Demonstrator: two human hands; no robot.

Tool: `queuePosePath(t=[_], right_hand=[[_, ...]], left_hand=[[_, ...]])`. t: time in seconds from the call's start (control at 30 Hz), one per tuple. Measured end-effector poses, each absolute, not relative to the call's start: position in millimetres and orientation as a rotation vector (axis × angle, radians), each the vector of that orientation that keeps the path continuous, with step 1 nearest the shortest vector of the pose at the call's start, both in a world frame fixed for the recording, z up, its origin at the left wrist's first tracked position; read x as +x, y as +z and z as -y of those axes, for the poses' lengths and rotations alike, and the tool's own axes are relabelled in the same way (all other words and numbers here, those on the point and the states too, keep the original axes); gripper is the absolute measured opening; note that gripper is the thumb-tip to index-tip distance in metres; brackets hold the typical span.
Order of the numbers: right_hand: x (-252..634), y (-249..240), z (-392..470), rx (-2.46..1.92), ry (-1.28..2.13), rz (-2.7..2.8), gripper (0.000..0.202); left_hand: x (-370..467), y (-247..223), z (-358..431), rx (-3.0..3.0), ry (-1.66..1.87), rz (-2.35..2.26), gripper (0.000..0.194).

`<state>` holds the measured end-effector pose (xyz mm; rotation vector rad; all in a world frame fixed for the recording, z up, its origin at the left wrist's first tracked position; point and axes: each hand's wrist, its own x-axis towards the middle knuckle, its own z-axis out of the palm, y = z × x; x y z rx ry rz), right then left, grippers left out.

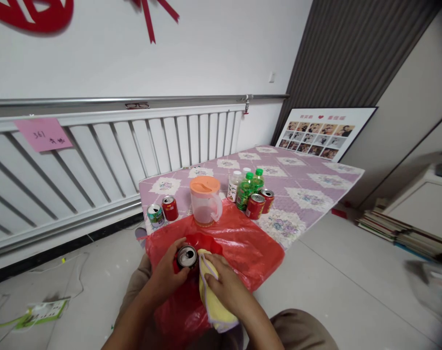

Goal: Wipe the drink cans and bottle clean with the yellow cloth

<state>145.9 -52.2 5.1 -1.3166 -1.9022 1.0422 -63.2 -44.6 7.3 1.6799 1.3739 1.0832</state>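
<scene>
"White wall (213, 63) behind, radiator (168, 141) below, flowered tablecloth (312, 174) in front. Any writing?"

"Pink note (44, 127) on the radiator, handwritten: '361', then smaller marks, too unclear to read. Photo board (321, 133) beyond the tablecloth's far end: a red heart between pink characters, also too small to read. Part of a red cutout (53, 22), cropped at the top left."

"And the left hand (168, 270)?"

"Thumb and fingers clamped round an opened drink can (187, 256), top facing up, over the red plastic sheet (255, 243). Brand hidden by the grip."

"Right hand (227, 283)?"

"Fingers closed on a yellow cloth (215, 308), bunched just beside the can. Cannot tell whether touching."

"Other labels?"

"Yellow lettering on the pair of red cans (255, 207) to the right, too small to make out. Dark characters on the white-capped bottle (233, 188), near green-capped bottles (245, 192). Left of the orange-lidded jug (202, 204), another red can (170, 209) and a green-and-blue can (155, 216), names unreadable."
</scene>
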Motion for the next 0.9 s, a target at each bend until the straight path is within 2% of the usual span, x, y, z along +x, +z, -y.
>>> queuePosePath(t=[0.27,0.53,0.77,0.9], right_hand=[[142.1,22.8,49.9,-1.268,0.983,1.838,0.052],[144.6,-0.3,52.4,-1.370,1.055,1.891,0.055],[145.9,-0.8,51.9,-1.357,1.030,1.881,0.054],[145.8,9.8,53.4,-1.302,1.000,1.852,0.052]], left_hand=[[-64.9,7.2,42.5,1.665,1.062,-1.312,0.070],[-66.2,7.3,41.8,1.680,1.023,-1.259,0.075],[-54.3,-0.5,48.4,1.791,1.238,-1.612,0.073],[-50.7,0.5,48.9,1.773,1.220,-1.666,0.070]])
